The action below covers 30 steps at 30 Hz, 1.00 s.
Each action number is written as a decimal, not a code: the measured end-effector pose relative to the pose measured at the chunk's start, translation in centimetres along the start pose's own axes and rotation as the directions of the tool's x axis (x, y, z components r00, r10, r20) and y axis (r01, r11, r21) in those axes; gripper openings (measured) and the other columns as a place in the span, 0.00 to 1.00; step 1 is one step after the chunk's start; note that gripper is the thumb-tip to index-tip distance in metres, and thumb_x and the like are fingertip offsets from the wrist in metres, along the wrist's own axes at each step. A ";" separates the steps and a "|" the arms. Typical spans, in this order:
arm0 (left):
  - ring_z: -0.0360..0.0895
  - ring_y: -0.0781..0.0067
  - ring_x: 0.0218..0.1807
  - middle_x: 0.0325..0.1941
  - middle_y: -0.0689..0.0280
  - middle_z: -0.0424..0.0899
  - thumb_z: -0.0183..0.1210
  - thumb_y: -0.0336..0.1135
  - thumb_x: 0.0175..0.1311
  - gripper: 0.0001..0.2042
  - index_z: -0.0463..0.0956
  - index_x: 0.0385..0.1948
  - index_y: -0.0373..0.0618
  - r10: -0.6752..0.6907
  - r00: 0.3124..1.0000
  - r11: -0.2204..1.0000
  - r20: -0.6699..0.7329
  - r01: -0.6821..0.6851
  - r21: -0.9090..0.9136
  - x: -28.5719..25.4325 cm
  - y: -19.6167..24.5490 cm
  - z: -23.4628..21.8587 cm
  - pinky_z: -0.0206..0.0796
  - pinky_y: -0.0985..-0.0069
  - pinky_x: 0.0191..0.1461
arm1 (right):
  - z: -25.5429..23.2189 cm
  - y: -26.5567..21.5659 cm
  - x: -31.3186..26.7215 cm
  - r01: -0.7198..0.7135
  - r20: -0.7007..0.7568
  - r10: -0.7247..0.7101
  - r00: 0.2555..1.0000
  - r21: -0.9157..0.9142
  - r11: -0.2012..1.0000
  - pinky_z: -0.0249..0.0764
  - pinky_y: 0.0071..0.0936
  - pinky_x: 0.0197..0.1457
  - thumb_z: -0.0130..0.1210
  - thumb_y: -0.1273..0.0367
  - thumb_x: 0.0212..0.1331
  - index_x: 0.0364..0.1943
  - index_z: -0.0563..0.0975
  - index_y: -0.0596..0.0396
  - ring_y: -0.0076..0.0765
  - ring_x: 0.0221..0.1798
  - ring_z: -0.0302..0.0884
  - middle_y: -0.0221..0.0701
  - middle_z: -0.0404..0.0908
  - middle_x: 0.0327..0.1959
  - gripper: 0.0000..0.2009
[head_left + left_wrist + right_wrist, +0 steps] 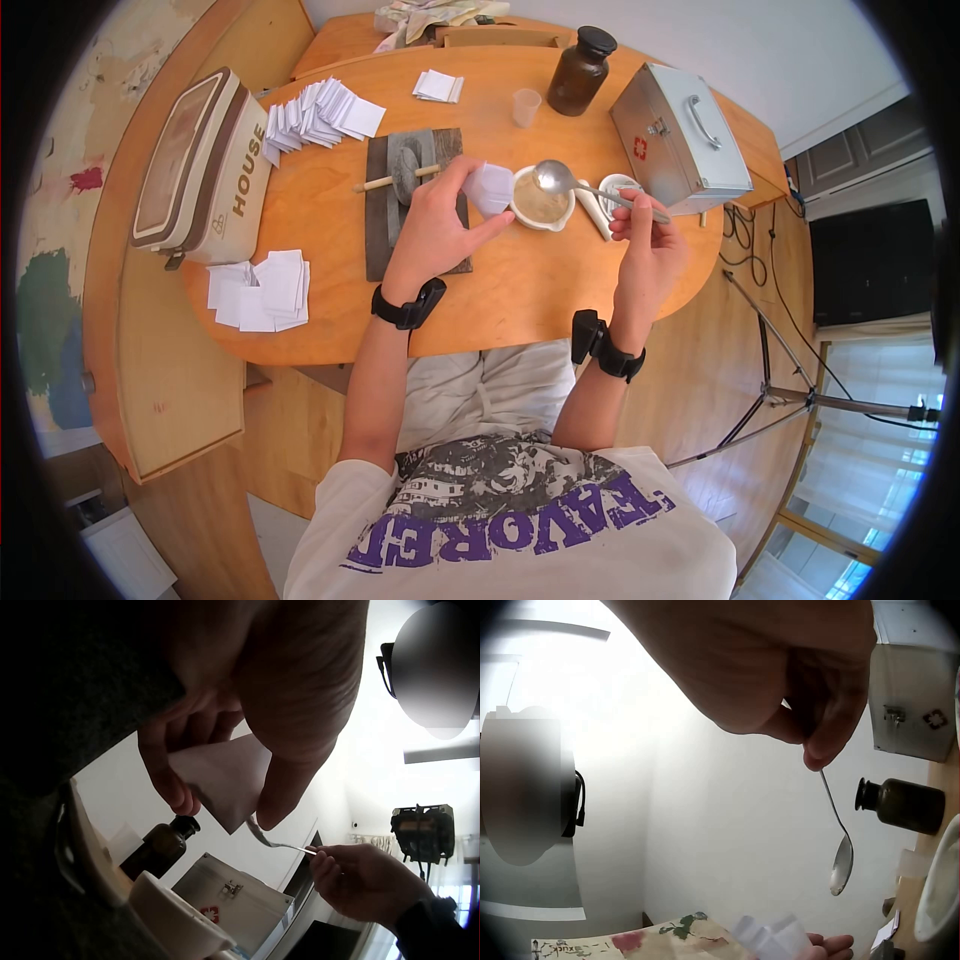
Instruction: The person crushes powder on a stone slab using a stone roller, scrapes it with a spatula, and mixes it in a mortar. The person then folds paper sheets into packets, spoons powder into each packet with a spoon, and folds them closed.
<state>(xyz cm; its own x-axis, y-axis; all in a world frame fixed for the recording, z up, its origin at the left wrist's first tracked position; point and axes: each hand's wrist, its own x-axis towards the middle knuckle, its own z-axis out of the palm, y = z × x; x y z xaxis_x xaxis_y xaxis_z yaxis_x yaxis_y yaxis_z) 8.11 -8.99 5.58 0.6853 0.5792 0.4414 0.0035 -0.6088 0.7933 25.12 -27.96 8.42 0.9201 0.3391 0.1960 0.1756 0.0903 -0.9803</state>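
My left hand point(437, 225) holds a small folded white paper packet point(490, 190) between thumb and fingers; in the left wrist view the packet point(229, 776) looks like an opened pouch. My right hand point(648, 255) pinches the handle of a metal spoon point(556, 178). The spoon's bowl is close to the packet and overlaps the far rim of a white mortar point(542, 227) in the head view. Tan powder point(540, 203) lies in the mortar. In the right wrist view, a little residue shows at the tip of the spoon point(841, 868).
Right of the mortar lie a white pestle point(594, 211) and a white dish point(612, 186). Beyond stand a plastic cup point(526, 108), a brown bottle point(580, 75) and a metal first-aid box point(690, 140). Leftward are a grinding wheel point(404, 172) on a dark board, white papers point(285, 285) and a HOUSE box point(215, 170).
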 end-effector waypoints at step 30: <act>0.91 0.67 0.50 0.49 0.58 0.93 0.82 0.35 0.63 0.25 0.80 0.58 0.39 -0.030 1.000 0.999 -0.010 0.029 -0.036 -0.1 -0.3 0.0 0.81 0.67 0.60 | 2.7 -2.0 -3.1 0.613 0.232 -0.575 0.784 -0.149 0.776 0.87 0.29 0.46 0.71 0.80 0.71 0.48 0.90 0.61 0.35 0.40 0.93 0.34 0.94 0.40 0.06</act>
<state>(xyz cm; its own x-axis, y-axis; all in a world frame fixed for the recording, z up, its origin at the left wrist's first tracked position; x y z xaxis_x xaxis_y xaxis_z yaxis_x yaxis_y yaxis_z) 8.06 -8.82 5.27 0.6778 0.6023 0.4217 -0.0022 -0.5718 0.8204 21.02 -26.70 9.86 0.5396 0.4314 0.7230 0.7525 0.1382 -0.6440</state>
